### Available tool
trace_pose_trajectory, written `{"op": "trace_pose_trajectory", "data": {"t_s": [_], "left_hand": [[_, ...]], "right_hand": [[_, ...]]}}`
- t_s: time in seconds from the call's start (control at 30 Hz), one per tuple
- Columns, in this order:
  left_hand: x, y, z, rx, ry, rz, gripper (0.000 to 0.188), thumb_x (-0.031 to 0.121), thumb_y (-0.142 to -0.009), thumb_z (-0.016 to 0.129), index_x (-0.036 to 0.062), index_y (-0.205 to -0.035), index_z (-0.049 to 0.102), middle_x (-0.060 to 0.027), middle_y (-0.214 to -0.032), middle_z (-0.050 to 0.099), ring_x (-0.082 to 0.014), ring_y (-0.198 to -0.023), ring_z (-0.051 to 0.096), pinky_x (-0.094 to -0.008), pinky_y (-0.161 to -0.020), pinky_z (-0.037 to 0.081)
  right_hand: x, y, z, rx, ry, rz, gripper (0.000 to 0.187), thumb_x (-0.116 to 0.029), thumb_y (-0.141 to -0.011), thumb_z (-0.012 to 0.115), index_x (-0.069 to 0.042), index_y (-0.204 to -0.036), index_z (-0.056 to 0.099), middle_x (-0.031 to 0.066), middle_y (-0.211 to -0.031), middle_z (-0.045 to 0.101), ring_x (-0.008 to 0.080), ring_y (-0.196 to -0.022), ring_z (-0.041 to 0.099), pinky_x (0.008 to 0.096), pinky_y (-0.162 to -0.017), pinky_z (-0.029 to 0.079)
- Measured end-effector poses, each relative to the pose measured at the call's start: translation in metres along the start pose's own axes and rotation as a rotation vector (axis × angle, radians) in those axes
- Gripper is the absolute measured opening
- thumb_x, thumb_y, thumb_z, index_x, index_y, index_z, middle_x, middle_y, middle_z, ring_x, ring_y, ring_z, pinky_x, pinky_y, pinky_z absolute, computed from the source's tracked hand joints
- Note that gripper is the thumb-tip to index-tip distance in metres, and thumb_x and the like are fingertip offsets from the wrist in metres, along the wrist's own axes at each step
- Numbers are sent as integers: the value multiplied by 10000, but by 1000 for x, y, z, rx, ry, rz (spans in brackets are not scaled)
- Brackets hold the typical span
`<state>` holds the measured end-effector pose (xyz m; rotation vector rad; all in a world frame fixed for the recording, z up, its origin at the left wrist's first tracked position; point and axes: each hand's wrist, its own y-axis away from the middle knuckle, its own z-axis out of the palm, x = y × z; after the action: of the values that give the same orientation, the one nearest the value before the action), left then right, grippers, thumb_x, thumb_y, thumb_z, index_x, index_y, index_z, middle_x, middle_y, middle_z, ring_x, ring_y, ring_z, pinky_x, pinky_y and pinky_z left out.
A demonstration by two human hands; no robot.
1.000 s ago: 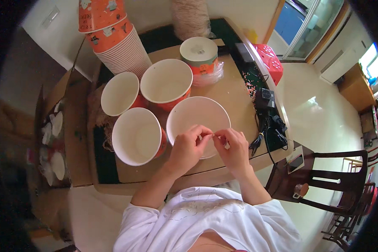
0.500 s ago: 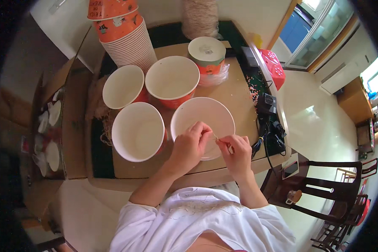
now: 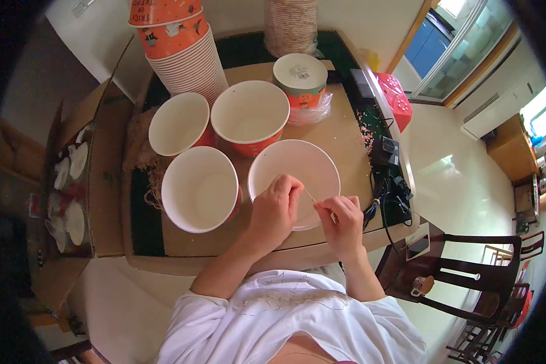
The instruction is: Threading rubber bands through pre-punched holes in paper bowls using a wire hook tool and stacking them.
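Observation:
A short, thin, pale string (image 3: 310,195) is stretched between my two hands. My left hand (image 3: 275,205) pinches one end with closed fingers, and my right hand (image 3: 341,217) pinches the other. Directly beneath them stands a paper bucket (image 3: 295,153), white inside. Three more such buckets, orange-red outside, stand close by: one left of my hands (image 3: 191,167), one at the far left (image 3: 175,115) and one behind (image 3: 250,97). Whether the string is tied to anything is hidden by my fingers.
A tall stack of orange paper buckets (image 3: 191,60) rises at the back left. At the back are a lidded green-and-orange tub (image 3: 300,76) and a wrapped stack (image 3: 290,27). Black cables (image 3: 382,197) and small pink beads (image 3: 365,130) lie right. Left is an open cardboard box (image 3: 108,182).
A longer stretch of the string shows between my fingertips, which have drawn slightly apart. The buckets stand where they were.

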<state>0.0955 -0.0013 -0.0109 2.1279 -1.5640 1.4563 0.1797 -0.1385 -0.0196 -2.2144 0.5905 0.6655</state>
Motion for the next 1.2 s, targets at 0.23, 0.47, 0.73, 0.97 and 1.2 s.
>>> {"op": "trace_pose_trajectory", "data": {"t_s": [0.23,0.47,0.73,0.97,1.2], "left_hand": [[0,1,5,71,-13,14,54,47,-878,549,33,-903,503,-133,-824,579,-337,-754,599,-411,-620,477],[7,-3,-4,-71,62,7,56,56,-873,562,42,-909,521,-131,-829,598,-335,-769,613,-407,-629,485],[24,-10,-16,-135,181,51,72,63,-849,592,53,-899,542,-108,-816,583,-316,-740,608,-405,-610,484],[32,-6,-41,-268,44,86,59,81,-810,646,57,-824,594,-86,-800,561,-286,-706,601,-383,-595,479],[48,-11,-44,-66,177,115,59,37,-802,644,57,-825,594,-72,-778,534,-246,-671,584,-343,-568,465]], "right_hand": [[2,-1,-1,-14,-29,-6,97,-64,-774,687,-67,-753,592,20,-634,556,170,-540,501,290,-636,351],[-9,-11,-11,-54,-90,153,90,-77,-767,694,-69,-843,647,14,-659,581,156,-559,487,278,-651,368],[-6,-11,-20,-204,-325,285,134,29,-735,683,-53,-840,663,17,-750,628,93,-633,487,225,-596,387],[8,-10,-25,-292,-577,207,133,65,-711,680,-38,-794,668,52,-851,596,119,-738,570,233,-649,448],[16,1,-26,-296,-288,28,151,31,-665,716,-68,-768,670,44,-826,568,178,-767,571,288,-686,441]]}}
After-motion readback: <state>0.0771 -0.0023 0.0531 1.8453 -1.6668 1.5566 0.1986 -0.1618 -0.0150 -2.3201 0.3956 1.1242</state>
